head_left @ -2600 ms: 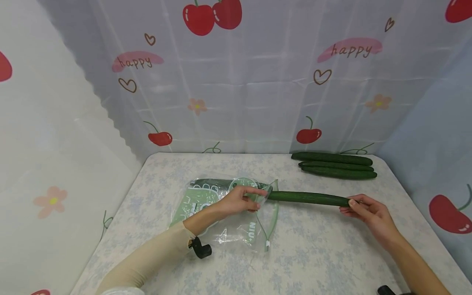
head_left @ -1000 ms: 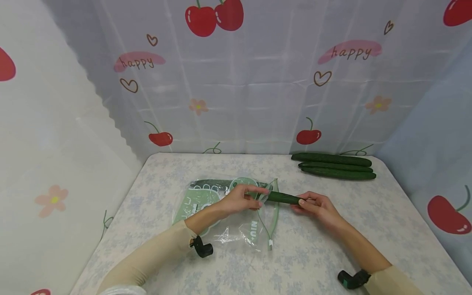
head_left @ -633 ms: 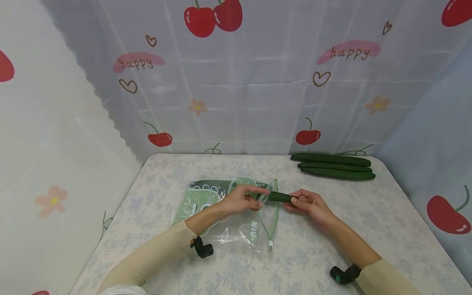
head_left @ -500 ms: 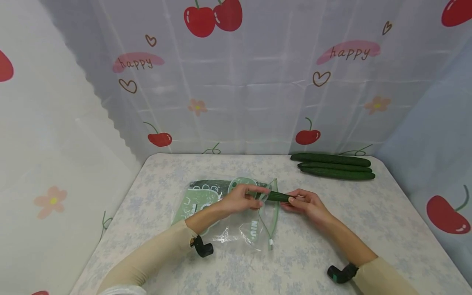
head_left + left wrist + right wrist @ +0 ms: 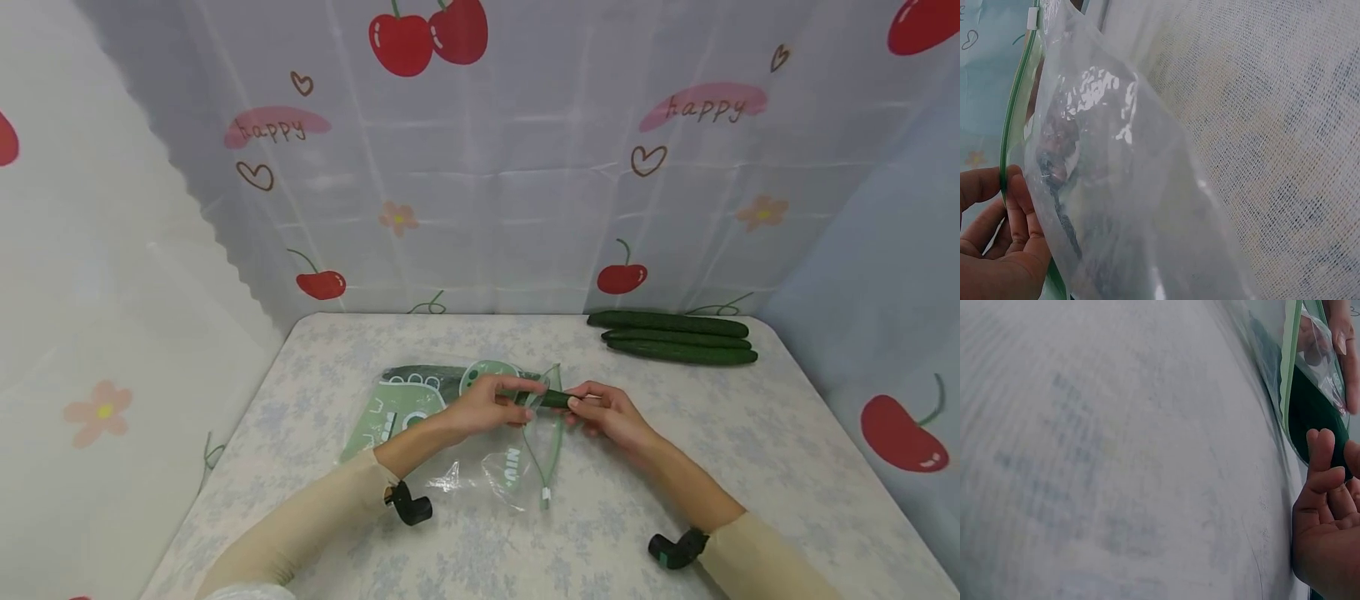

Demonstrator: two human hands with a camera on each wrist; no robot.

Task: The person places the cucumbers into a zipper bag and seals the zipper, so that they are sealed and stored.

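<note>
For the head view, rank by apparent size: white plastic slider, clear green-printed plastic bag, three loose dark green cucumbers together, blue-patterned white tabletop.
1. Blue-patterned white tabletop
2. Clear green-printed plastic bag
3. Three loose dark green cucumbers, together
4. White plastic slider

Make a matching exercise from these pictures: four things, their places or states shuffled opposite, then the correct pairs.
1. left hand
2. right hand
3. three loose cucumbers
4. zip slider

A. white
B. on the table, back right
C. grips one end of a cucumber
D. holds the bag at its mouth

Pairs: 1-D, 2-C, 3-B, 4-A
</note>
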